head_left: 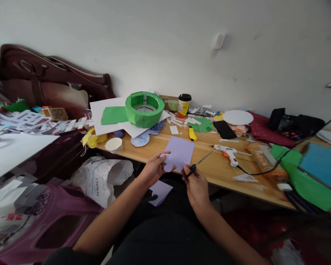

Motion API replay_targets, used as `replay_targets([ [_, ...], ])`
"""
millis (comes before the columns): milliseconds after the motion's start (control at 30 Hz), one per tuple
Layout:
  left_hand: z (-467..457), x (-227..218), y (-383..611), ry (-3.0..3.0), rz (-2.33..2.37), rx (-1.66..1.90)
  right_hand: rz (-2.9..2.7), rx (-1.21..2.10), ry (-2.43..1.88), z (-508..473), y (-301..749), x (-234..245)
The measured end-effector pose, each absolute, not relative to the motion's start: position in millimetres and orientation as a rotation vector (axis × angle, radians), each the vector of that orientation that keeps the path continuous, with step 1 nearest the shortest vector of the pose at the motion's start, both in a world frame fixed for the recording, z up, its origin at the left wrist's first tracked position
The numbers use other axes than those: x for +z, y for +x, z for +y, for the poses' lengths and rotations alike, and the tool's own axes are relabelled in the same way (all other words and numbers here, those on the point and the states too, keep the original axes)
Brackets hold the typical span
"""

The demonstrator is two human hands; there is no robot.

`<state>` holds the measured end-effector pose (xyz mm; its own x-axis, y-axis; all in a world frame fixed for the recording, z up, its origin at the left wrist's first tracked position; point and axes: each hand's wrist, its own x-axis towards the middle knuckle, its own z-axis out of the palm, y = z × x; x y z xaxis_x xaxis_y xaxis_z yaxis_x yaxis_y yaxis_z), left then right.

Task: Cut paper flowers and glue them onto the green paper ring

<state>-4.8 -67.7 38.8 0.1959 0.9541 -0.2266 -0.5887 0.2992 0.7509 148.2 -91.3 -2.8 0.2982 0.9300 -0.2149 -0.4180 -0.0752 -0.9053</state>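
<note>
The left grip pinches a purple sheet by its near left corner, thumb on top and fingers beneath. The sheet lies just beyond and between the two grips, tilted over the front edge of the wooden surface; its near edge is cut into rounded lobes beside the left thumb. The right grip is curled around the black handles of a pair of scissors, whose blades point forward and to the right, away from the sheet; the fingertips there are close to the sheet's near right corner, but whether they touch it I cannot tell.

Below and between the grips, on the person's lap, rests another purple piece with a curved notch in its left side. Straight ahead of the right grip, past the sheet, are a yellow cutter and, farther off, a lidded yellow-and-red cup. To the right of the right grip lies a white glue gun, with a black phone beyond it. Ahead of the left grip and slightly left stands a green ring, well apart from it; nearer, to its left, sits a white bowl. A crumpled white bag is farther left and lower than that grip.
</note>
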Motion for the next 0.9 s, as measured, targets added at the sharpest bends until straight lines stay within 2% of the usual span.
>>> replay_targets([
  [100,-50,35,-18,0.678,0.864,1.167,-0.768,1.19,-1.226,-84,160,-14],
  [200,-23,26,-41,1.035,1.19,1.14,-1.091,1.112,-1.313,-67,185,-22],
  [300,7,15,-65,1.642,1.63,1.016,-1.517,0.768,-1.463,-50,218,-25],
  [367,23,8,-75,1.805,1.723,0.945,-1.79,0.483,-1.552,-42,236,-26],
  [467,39,-1,-76,1.876,1.733,0.885,-2.031,0.279,-1.697,-40,250,-26],
  [700,-1,-6,-80,2.269,1.761,1.051,-1.945,0.271,-2.034,-43,256,-20],
  [767,-35,-10,-92,2.405,1.537,1.017,-2.009,0.193,-2.007,-40,258,-17],
  [867,-86,-26,-115,2.529,1.067,0.735,-2.101,0.109,-1.915,-36,260,-17],
  [900,-100,-34,-122,2.453,1.063,0.66,-2.122,0.093,-1.899,-35,260,-18],
])
